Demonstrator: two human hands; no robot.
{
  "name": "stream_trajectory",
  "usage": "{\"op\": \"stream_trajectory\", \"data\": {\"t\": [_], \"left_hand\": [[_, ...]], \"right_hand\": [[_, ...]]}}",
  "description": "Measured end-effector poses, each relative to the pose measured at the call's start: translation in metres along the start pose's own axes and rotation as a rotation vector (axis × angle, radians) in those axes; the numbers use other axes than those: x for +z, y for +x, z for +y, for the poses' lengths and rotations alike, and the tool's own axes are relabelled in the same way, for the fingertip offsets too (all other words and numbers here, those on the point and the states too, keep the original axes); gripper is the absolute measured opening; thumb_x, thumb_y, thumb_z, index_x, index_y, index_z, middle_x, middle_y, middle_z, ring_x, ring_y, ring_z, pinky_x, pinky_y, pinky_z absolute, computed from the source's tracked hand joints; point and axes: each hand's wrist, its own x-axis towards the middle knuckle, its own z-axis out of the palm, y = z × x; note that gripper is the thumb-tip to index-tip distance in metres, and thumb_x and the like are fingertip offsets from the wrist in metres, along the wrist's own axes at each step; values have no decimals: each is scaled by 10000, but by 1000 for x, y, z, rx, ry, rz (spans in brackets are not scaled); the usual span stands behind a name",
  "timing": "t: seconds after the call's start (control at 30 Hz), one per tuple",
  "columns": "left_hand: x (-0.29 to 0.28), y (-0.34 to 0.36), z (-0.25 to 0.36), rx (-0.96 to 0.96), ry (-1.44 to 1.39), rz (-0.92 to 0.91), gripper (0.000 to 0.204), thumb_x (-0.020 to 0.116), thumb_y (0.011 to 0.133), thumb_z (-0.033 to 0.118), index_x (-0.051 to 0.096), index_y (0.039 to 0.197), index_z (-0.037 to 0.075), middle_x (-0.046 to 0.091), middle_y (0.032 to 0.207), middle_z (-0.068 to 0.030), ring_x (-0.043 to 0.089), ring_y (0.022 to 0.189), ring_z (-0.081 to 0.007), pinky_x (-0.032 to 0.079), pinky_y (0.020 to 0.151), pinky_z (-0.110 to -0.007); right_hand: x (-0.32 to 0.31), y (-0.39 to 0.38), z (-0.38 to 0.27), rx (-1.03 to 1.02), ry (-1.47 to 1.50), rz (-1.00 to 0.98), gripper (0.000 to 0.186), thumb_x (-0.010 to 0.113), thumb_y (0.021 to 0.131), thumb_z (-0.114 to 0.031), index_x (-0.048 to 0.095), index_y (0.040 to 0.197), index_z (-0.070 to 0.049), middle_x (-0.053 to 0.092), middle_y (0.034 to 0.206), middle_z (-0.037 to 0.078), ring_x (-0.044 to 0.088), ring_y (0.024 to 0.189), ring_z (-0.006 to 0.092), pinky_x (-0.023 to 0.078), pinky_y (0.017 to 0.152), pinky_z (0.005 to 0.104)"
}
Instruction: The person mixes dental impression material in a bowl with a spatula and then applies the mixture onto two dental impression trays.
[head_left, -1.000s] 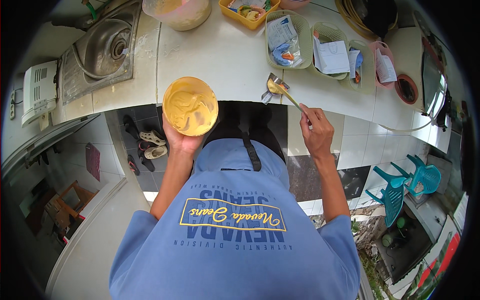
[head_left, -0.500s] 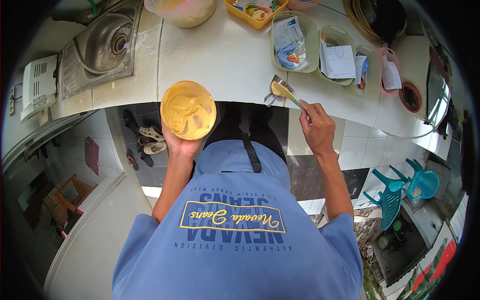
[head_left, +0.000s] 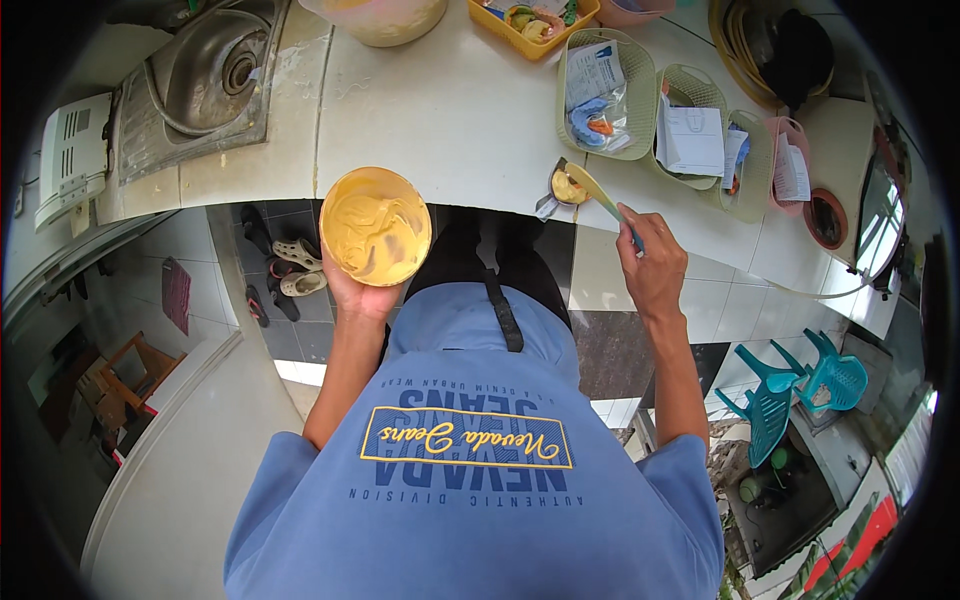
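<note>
A white tiled counter (head_left: 450, 120) is spanning the kitchen, a steel sink (head_left: 200, 70) set into its left end. Below its front edge, the left hand (head_left: 358, 292) is cupping a yellow bowl (head_left: 376, 226) of batter upright from beneath. The right hand (head_left: 652, 268) is pinching a spatula (head_left: 598, 196), whose long axis is slanting up-left onto a small metal cup (head_left: 562, 186) at the counter's edge.

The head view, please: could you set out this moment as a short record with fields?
Left hand: holds a round yellow plastic bowl of pale yellow batter from below.
Right hand: grips a pale yellow spatula, tip on a small metal cup.
Surface: white counter, metal cup at its front edge.
Nearby: steel sink; green plastic baskets.
</note>
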Motion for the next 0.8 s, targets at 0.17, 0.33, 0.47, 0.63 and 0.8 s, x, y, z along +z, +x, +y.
{"op": "stream_trajectory", "data": {"t": [0.17, 0.33, 0.47, 0.63, 0.8], "left_hand": [[4, 2, 0, -11, -21, 26, 452, 498, 934, 431, 553, 1218, 83, 598, 1185, -84, 574, 1084, -263, 484, 946, -435], [-4, 7, -1, -6, 0, 71, 465, 500, 931, 450, 554, 1223, 92, 592, 1201, -80, 571, 1094, -256, 486, 945, -430], [-9, 9, 0, -6, -5, 80, 475, 503, 927, 458, 551, 1232, 97, 587, 1216, -80, 567, 1105, -258, 485, 949, -433], [-15, 17, 0, -26, -41, 114, 569, 582, 863, 515, 530, 1263, 114, 572, 1251, -90, 545, 1162, -291, 463, 981, -477], [-5, 19, -2, -34, -31, 186, 477, 507, 923, 460, 553, 1238, 105, 585, 1229, -76, 561, 1123, -267, 490, 945, -446]], "right_hand": [[-2, 6, 3, -61, -28, -40, 264, 665, 787, -30, 698, 1037, -109, 624, 804, 43, 608, 610, 166, 496, 568, 301], [-3, 12, -2, -35, -5, -73, 284, 669, 768, -6, 702, 1032, -105, 623, 813, 46, 618, 651, 174, 499, 581, 295], [-4, 12, 0, -8, 24, -104, 320, 674, 747, 17, 702, 1043, -102, 621, 814, 52, 621, 670, 182, 501, 588, 294], [-4, 8, 3, -58, -2, -102, 353, 690, 718, 29, 708, 1045, -105, 622, 816, 52, 616, 659, 177, 504, 586, 295], [-7, 8, 7, -16, 1, -120, 369, 695, 700, 44, 715, 1037, -104, 625, 813, 54, 613, 654, 173, 501, 572, 290]]}}
